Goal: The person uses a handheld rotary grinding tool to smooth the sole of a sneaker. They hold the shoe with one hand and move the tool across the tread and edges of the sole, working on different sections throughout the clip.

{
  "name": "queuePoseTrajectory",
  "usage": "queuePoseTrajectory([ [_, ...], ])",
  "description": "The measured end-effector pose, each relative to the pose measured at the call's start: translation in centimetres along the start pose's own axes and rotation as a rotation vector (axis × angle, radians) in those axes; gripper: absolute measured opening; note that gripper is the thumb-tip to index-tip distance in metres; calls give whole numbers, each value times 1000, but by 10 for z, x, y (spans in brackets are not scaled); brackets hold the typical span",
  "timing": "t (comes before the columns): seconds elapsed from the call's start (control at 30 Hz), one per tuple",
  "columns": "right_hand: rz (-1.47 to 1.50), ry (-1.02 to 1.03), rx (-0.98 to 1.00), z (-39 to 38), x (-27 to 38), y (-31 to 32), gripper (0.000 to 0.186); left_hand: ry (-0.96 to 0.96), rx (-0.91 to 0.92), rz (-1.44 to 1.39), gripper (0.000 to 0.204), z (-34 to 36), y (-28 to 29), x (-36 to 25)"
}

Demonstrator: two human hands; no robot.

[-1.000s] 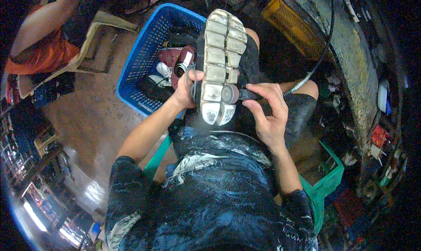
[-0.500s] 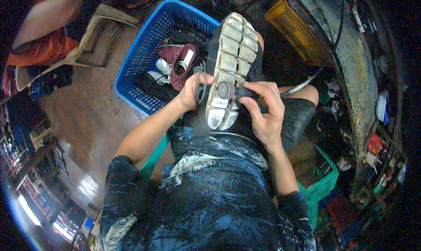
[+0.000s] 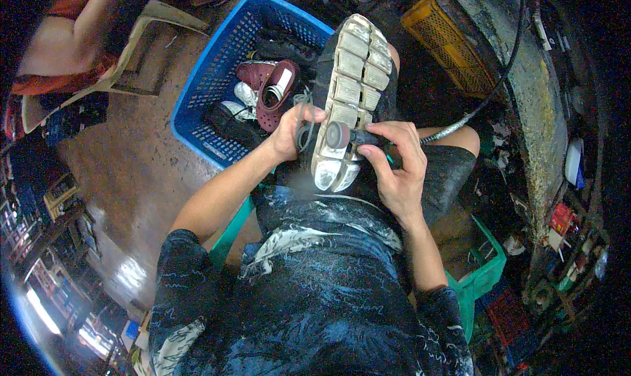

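Observation:
My left hand (image 3: 292, 134) grips a dark shoe (image 3: 358, 64) with grey laces, its segmented pale sole turned up toward me. My right hand (image 3: 401, 165) holds a dark rotary tool (image 3: 363, 139) with thumb and fingers; its round grinding head (image 3: 337, 136) lies against the sole near the lower end. Some haze hangs below that end, and white patches show there. A cable (image 3: 473, 113) runs from the tool up to the upper right. Just beyond my left hand, a blue basket (image 3: 197, 90) holds maroon, white and black footwear.
A pale plastic chair (image 3: 141, 50) and another person's bare arm (image 3: 82, 34) are at upper left. A yellow crate (image 3: 447, 44) and a stained ledge (image 3: 526, 139) stand to the right. A green stool (image 3: 490, 244) is beneath me; shelves and clutter crowd both edges.
The shoe and both my hands have shifted slightly right since a second ago. The grinding head sits a little further left on the sole. The other person's arm at upper left has moved.

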State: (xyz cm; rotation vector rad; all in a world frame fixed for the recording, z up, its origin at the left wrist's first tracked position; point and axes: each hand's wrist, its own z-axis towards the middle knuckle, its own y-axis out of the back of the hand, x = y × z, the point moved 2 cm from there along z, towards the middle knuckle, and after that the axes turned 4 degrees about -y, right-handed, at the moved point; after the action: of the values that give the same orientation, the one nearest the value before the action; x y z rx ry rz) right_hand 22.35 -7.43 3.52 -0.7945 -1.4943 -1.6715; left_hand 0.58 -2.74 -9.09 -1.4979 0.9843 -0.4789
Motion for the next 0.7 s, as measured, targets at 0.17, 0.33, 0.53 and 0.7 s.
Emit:
queuePoseTrajectory([
  [0.17,-6,20,13,-3,0,1,30,6,-97,87,62,-2,4,0],
  [0.33,-1,27,30,-7,3,4,30,-77,-207,280,63,-5,-6,-2],
  [0.53,20,-73,-43,-4,-2,5,27,-5,-89,20,67,-1,-5,1],
  [0.7,-4,-23,3,-5,-3,3,30,-34,-111,132,64,-4,5,3],
])
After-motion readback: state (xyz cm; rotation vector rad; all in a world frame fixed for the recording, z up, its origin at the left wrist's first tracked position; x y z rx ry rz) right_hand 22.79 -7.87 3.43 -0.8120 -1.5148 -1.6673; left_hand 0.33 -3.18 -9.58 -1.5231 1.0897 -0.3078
